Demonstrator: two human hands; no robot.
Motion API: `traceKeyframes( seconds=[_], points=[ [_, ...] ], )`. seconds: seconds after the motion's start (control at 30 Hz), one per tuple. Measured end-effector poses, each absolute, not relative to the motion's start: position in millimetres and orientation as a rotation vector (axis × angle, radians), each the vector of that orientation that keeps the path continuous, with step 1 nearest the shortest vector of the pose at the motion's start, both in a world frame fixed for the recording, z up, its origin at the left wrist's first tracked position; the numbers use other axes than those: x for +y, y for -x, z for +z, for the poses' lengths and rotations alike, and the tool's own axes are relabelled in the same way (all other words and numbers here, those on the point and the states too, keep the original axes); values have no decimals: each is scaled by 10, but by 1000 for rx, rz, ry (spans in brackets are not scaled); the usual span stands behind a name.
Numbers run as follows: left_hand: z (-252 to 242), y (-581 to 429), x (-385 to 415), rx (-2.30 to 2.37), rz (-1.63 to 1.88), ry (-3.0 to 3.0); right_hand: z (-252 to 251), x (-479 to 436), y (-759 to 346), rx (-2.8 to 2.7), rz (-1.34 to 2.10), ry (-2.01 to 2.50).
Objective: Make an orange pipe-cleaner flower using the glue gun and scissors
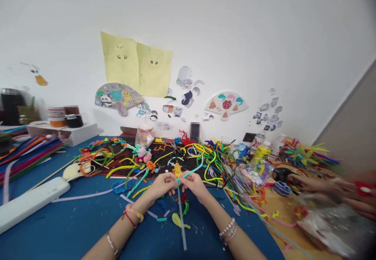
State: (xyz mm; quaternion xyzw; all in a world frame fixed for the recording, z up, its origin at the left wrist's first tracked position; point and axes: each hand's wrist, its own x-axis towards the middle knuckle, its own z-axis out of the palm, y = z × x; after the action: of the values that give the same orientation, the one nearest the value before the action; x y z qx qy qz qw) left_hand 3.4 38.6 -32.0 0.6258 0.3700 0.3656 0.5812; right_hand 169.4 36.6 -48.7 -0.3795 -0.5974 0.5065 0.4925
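Note:
My left hand (164, 183) and my right hand (192, 183) meet over the middle of the table, fingers closed in a pinch. Between them is a turquoise pipe cleaner (192, 170), whose free length curves up and right from my right hand. A pale translucent stick (181, 221) runs down toward me from between my fingertips. Its top end is partly hidden, and whether the pipe cleaner wraps it I cannot tell. Just beyond my fingers lies an orange-yellow fuzzy piece (177, 169). Below my hands rests a yellow-green balloon-like piece (177, 221).
Loose pipe cleaners (216, 162) lie tangled across the dark mat. A white elongated device (35, 201) lies at left, near jars (56, 116) on a white box. At right, another person's hand (311, 182) is near a clear plastic bag (329, 224) and bottles (262, 150).

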Motion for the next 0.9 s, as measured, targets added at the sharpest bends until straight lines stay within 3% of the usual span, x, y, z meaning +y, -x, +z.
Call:
traceKeyframes(
  seconds=[0.3, 0.9],
  points=[
    [-436, -57, 440, 929, 981, -1531, -484, 362, -1694, -1552, 1154, 922],
    [-466, -52, 437, 986, 962, -1352, -365, 242, -1717, -1718, 683, 854]
  ],
)
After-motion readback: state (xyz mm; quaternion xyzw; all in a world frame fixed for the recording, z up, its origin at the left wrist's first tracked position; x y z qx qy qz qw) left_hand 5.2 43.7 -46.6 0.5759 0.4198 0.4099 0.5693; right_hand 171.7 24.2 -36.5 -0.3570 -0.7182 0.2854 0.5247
